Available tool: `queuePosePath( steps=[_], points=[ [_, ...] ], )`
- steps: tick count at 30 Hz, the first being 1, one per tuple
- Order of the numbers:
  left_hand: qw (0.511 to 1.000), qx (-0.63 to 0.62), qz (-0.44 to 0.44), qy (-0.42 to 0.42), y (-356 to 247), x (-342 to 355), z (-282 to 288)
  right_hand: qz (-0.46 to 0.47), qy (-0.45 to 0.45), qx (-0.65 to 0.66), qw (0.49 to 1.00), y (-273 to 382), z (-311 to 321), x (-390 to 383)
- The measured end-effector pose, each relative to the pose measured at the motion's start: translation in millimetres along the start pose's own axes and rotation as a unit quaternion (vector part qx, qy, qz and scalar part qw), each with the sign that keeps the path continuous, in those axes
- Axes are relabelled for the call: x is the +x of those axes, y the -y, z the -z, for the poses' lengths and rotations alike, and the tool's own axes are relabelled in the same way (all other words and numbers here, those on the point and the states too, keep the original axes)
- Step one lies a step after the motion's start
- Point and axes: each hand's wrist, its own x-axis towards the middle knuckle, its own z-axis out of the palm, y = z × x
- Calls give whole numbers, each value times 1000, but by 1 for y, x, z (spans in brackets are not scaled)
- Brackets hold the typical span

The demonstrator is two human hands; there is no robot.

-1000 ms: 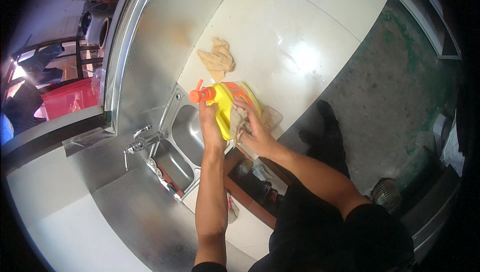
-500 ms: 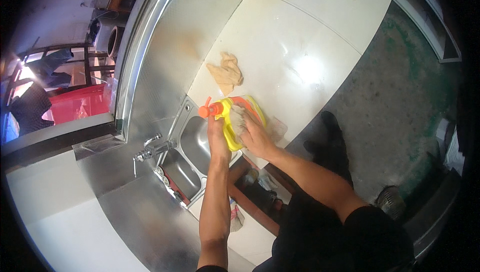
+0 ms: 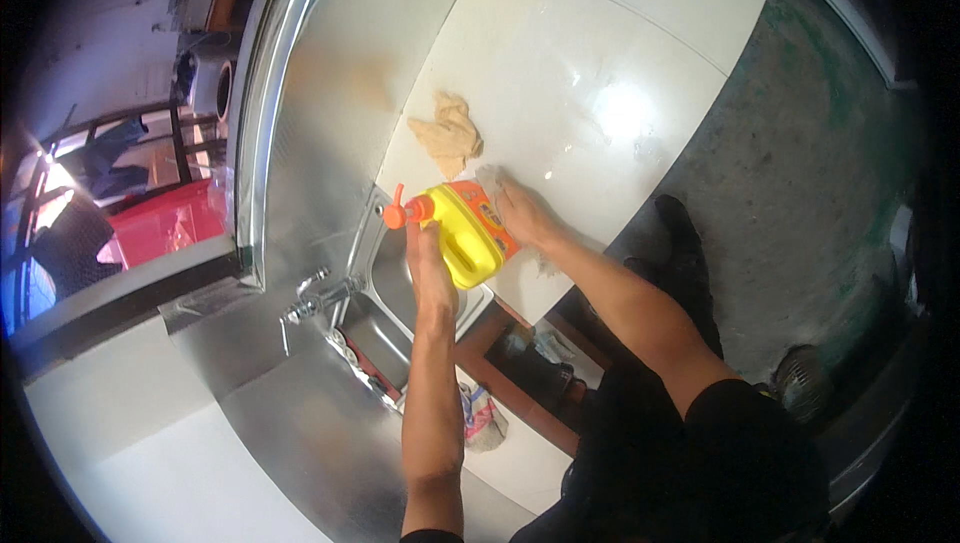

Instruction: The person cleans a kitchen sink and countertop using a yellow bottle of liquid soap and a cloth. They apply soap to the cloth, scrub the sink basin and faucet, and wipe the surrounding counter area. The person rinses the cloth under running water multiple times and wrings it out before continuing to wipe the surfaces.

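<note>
A yellow jug-shaped bottle (image 3: 455,222) with an orange pump top and an orange label is tilted over the edge between the sink and the white counter. My left hand (image 3: 430,265) is closed around it just below the pump. Against the bottle's label side, my right hand (image 3: 522,215) presses a crumpled pale cloth (image 3: 490,178), its fingers bent over the cloth. Beyond the bottle, a tan cloth (image 3: 447,133) lies bunched on the counter.
The steel double sink (image 3: 372,337) with a chrome faucet (image 3: 322,301) is at the left, beside a metal-faced wall. A bundled cloth (image 3: 485,423) lies near my left forearm. Below the counter a brown-framed opening (image 3: 515,358) holds assorted items. Grey floor (image 3: 790,183) stretches to the right.
The bottle has turned, so more of its orange label shows. My right hand with the pale cloth has shifted from the bottle's top face to its far label side. My left hand keeps its hold.
</note>
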Motion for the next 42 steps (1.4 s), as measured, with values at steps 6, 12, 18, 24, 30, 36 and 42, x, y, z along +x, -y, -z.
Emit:
queuePosePath(
  steps=[6,12,18,24,30,36,42],
  points=[
    [999,29,5,39,-3,1,-5,165,-94,64,980,1,-34,-54],
    [985,16,146,93,-8,-9,33,226,14,-193,955,-1,-23,5],
    [967,140,184,111,5,-31,88,141,-64,-71,985,-40,-14,-28],
    [972,112,207,18,33,-68,99,374,-12,-176,910,45,-53,-43],
    [979,-43,143,-140,66,-84,79,214,56,-293,930,-38,-22,31],
    [943,-132,162,-257,88,-111,57,-322,92,262,905,-10,16,57],
    [912,-265,139,-281,77,-130,35,44,273,-128,953,35,39,6]
  ],
)
